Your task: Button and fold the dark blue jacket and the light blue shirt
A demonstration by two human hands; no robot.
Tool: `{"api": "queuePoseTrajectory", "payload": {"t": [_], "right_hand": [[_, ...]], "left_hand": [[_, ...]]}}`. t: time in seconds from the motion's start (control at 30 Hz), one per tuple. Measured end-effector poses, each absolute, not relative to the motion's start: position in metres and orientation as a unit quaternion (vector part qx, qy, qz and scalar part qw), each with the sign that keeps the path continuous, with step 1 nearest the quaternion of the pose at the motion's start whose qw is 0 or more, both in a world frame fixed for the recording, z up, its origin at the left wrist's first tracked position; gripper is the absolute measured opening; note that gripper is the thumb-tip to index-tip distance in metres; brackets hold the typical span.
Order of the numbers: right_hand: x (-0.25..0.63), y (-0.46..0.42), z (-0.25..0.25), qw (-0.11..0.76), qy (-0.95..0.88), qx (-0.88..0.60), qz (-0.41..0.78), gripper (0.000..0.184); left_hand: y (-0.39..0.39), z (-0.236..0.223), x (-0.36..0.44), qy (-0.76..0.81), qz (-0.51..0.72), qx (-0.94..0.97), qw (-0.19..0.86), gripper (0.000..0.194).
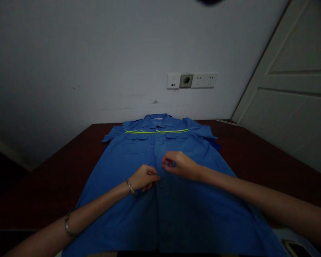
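A blue short-sleeved work shirt (133, 157) lies spread front up, its collar at the far end and yellow-green stripes across the chest. My left hand (144, 177), with a bracelet at the wrist, is closed at the front opening, thumb and finger pinching the shirt's edge. Just below its fingertips a button (161, 184) shows on the placket. Slightly higher and to the right, my right hand (180, 165) has its fingers curled round toward the thumb over the placket. Whatever those fingertips may hold is too small to make out.
The shirt rests on a dark red-brown tabletop (254, 157) against a pale wall (109, 64) with sockets (204, 80). A white panelled door (291, 85) stands at the right. A phone-like dark object (296, 248) lies at the lower right corner.
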State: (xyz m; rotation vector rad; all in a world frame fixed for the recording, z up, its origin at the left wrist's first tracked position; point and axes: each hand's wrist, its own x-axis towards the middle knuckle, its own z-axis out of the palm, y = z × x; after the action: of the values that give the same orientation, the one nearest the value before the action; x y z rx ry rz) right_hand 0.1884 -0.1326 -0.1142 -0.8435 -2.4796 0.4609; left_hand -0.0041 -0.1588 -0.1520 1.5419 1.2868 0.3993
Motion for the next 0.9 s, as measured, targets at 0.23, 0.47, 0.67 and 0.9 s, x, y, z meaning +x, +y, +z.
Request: {"api": "queuePoseTrajectory", "payload": {"t": [0.23,0.47,0.67,0.9], "right_hand": [[0.191,-0.185,-0.146,0.146,-0.964,-0.219,-0.044,0.016],[0.190,-0.180,-0.156,0.167,-0.956,-0.199,-0.137,0.027],[0.191,-0.178,-0.158,0.194,-0.952,-0.189,-0.139,0.029],[0.191,-0.175,-0.155,0.205,-0.957,-0.156,-0.130,0.025]], "left_hand": [[-0.168,-0.142,0.000,0.538,0.231,0.560,0.586,0.034],[-0.170,-0.140,0.000,0.540,0.260,0.520,0.609,0.028],[-0.168,-0.144,-0.002,0.539,0.250,0.546,0.590,0.033],[-0.166,-0.148,-0.001,0.535,0.252,0.559,0.582,0.039]]}}
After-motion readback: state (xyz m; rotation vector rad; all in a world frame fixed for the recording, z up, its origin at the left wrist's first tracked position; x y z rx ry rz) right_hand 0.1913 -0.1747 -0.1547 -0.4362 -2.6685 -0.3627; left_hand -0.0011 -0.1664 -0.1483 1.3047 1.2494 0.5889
